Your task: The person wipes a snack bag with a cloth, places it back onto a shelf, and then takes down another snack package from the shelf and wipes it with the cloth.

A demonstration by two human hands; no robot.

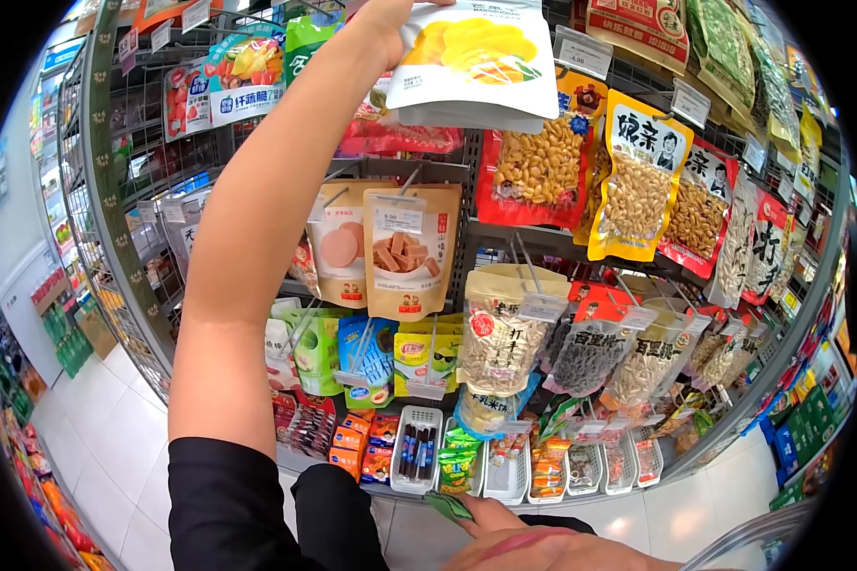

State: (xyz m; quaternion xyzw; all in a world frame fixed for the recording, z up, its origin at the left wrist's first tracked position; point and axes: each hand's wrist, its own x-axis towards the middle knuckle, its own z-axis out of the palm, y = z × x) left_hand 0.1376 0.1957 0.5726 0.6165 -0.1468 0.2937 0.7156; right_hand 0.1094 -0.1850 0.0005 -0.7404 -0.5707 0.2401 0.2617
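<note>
My left arm reaches up, and my left hand [383,30] is closed at the upper left edge of a white bag of dried mango [481,57]. Yellow mango slices are printed on the bag, and its top is cut off by the view's edge. Some fingers of that hand are out of sight. Low in the view, my right hand [493,519] is closed on a small green flat item [448,506] whose kind I cannot make out. Beneath the mango bag hang brown pouches of haw snacks [413,252] and a red bag of nuts or beans [535,152].
A yellow bag of seeds [638,176] and other snack bags hang on hooks to the right. White baskets [507,476] with small packets line the lowest shelf. A metal rack post [114,190] stands left, beside the tiled floor [86,447].
</note>
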